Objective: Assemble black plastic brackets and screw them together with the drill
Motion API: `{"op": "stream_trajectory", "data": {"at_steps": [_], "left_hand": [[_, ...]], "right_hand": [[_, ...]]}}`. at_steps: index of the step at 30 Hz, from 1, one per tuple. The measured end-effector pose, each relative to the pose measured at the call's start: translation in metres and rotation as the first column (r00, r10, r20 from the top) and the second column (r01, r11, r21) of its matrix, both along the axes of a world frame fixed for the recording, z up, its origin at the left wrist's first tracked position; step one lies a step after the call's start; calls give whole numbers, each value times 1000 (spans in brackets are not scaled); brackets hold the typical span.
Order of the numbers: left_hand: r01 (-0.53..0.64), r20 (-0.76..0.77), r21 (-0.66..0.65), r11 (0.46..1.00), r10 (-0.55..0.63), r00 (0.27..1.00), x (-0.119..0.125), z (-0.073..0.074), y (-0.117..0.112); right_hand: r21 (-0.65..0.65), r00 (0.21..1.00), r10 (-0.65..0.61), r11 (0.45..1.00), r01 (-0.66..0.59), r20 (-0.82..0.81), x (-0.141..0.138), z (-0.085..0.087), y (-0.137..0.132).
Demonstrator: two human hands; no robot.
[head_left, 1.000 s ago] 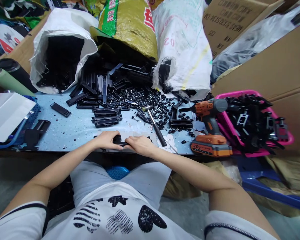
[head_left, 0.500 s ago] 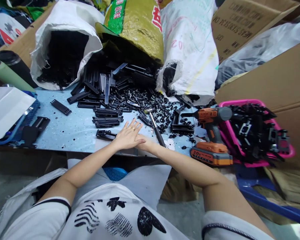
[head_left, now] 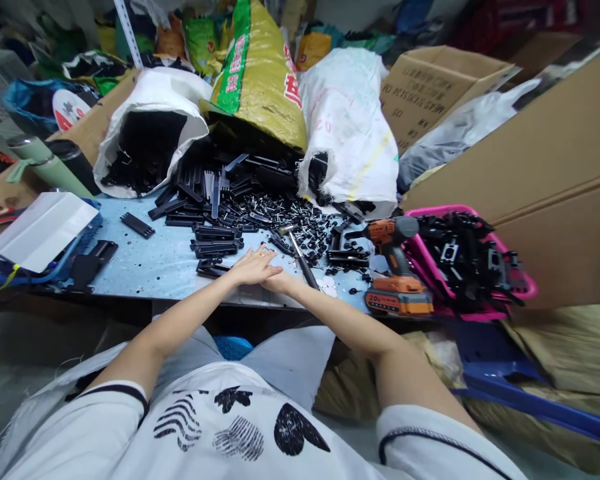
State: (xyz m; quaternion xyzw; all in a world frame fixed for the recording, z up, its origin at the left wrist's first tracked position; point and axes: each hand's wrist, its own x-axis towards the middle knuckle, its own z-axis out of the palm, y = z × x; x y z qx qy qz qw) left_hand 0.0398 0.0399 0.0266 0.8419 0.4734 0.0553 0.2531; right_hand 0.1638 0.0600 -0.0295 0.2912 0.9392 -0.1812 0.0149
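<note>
At the table's front edge my left hand [head_left: 253, 268] lies over my right hand [head_left: 280, 283], palm down, its fingers stretched out and a ring on one of them. My left hand shows nothing in its grip. The fingers of my right hand are hidden beneath the left. A black plastic part [head_left: 212, 268] lies just left of my left hand, and stacked black strips [head_left: 216, 248] lie behind it. To the right of my hands is a hammer [head_left: 304, 262] with a dark grip, its head by a heap of small black pieces and screws [head_left: 313, 230].
An orange cordless drill [head_left: 397, 263] stands at the right front, beside a pink basket [head_left: 530, 288] of black parts. White sacks [head_left: 353, 120] and a yellow sack [head_left: 265, 87] line the back. At left are a blue tray [head_left: 75, 248] with paper and a green bottle [head_left: 55, 170].
The view has tilted upward, so more of the room behind shows. My hands stay crossed at the table edge, with the left fingers now closer together.
</note>
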Motion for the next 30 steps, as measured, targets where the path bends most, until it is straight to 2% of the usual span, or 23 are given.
{"op": "stream_trajectory", "data": {"at_steps": [2,4,6,7,8,10,11,12,14,16,19,21,23,24,26,28,30], "left_hand": [[-70,28,152,986,66,997,1,0,-15],[-202,102,361,910,177,979,1,-5,-36],[-263,152,486,833,216,964,3,-14,-58],[-239,141,515,823,194,971,5,-19,-68],[-188,111,529,828,152,982,9,-25,-76],[-72,31,515,854,65,997,18,-36,-86],[-39,-5,494,869,48,999,23,-41,-88],[-27,-35,470,882,49,998,28,-47,-88],[-24,-85,432,902,67,994,34,-56,-86],[-9,-112,416,909,62,992,35,-63,-82],[9,-119,426,905,46,992,33,-68,-80],[12,-117,439,898,44,992,31,-69,-80],[19,-104,444,896,31,994,29,-70,-79],[22,-95,438,899,22,995,28,-71,-78],[24,-76,414,910,8,997,26,-72,-77],[32,-67,394,918,-6,998,25,-73,-76],[39,-79,394,918,-9,997,27,-73,-77]], "right_hand": [[38,1000,-19,999,19,19,4,9,-11],[109,997,-80,991,81,-14,14,22,-23],[226,964,-249,938,264,-96,32,31,-33],[284,912,-388,867,410,-132,42,33,-37],[326,832,-535,768,552,-147,53,32,-38],[365,641,-762,573,733,-91,72,26,-37],[365,567,-823,517,774,-39,79,21,-35],[349,524,-852,492,797,4,85,17,-32],[265,487,-873,469,842,-1,91,19,-29],[78,470,-878,464,882,-93,93,35,-33],[-242,492,-829,551,798,-266,91,77,-63],[-322,458,-801,582,747,-385,84,97,-93],[-357,398,-799,570,740,-450,73,98,-121],[-389,402,-802,575,720,-443,66,92,-132],[-531,506,-809,582,616,-300,53,75,-146],[-681,585,-795,519,517,-161,47,65,-150],[-763,564,-813,455,459,-145,48,70,-149]]}}
